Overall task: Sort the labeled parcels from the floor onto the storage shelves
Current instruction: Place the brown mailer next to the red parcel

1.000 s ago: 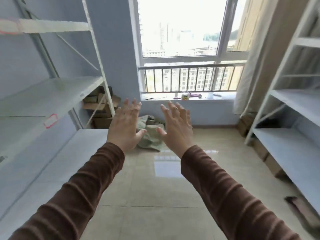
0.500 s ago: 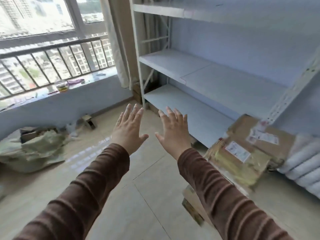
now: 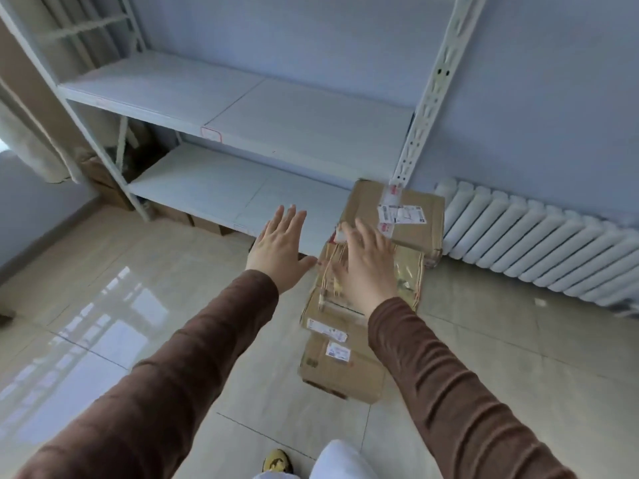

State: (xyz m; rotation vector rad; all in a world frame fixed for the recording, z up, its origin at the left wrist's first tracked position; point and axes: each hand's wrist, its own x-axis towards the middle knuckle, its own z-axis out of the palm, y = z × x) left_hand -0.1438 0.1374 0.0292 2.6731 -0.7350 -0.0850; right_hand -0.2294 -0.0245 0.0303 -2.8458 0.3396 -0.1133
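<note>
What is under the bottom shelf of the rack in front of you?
Under the bottom shelf, brown cardboard boxes sit on the floor near the corner post. Farther right, the left hand and the stacked parcels cover the gap, so nothing there can be seen.

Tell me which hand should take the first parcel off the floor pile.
Right, probably. The right hand is already over the parcel pile, fingers spread above the top box. The left hand hangs open off the pile's left side, in front of the lower shelf.
</note>
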